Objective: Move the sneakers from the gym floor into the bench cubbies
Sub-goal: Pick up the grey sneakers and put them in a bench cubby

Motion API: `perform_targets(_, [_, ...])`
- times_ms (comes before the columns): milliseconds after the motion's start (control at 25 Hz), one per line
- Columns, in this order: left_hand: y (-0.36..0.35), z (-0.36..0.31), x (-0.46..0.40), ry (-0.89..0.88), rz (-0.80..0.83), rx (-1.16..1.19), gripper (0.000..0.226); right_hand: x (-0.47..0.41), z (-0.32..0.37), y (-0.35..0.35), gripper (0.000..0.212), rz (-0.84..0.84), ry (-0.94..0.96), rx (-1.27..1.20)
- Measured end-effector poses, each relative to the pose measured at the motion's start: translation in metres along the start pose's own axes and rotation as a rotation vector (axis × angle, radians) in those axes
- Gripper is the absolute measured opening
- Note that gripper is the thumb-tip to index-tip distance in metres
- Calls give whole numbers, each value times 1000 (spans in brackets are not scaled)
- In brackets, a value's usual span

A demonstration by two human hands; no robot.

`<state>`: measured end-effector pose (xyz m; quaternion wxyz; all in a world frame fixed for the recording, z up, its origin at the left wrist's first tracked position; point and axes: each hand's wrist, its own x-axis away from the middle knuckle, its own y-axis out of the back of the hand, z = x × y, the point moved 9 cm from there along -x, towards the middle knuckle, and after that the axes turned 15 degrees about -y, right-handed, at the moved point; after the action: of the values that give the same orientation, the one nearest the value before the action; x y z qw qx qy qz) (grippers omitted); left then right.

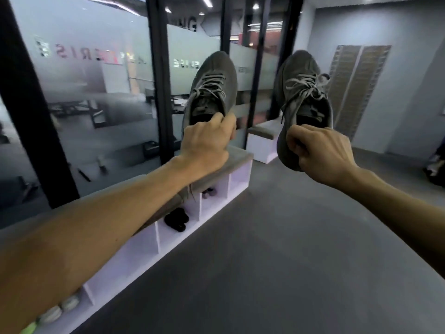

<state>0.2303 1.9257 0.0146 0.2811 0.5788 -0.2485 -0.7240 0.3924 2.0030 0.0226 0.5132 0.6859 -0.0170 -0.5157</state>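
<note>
I hold two grey lace-up sneakers up in the air, toes pointing away. My left hand (207, 143) pinches the heel collar of the left grey sneaker (213, 83). My right hand (322, 153) grips the heel of the right grey sneaker (302, 92), whose laces hang loose. Below my left arm runs the white bench (237, 175) with a grey padded top and a row of open cubbies. One cubby holds a black pair of shoes (177, 219), the one after it a dark pair (207, 192). My forearm hides part of the bench top.
Pale shoes (60, 308) sit in a cubby at the bottom left. A second white bench (262, 145) stands farther along the frosted glass wall (96, 92). Grey gym floor (277, 249) spreads to the right. A dark object (435, 169) lies at the right edge.
</note>
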Motion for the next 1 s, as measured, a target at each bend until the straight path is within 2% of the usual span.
perform_targets(280, [-41, 106, 4, 197, 97, -248, 31, -95, 55, -124, 24, 34, 222, -210])
perform_targets(600, [-79, 218, 24, 416, 222, -355, 30, -177, 132, -232, 27, 112, 401, -413])
perform_targets(840, [-104, 260, 67, 603, 277, -441, 33, -198, 191, -310, 18, 221, 540, -561])
perform_targets(1000, [-126, 275, 114, 708, 330, -498, 32, -169, 233, -361, 10, 264, 638, -653])
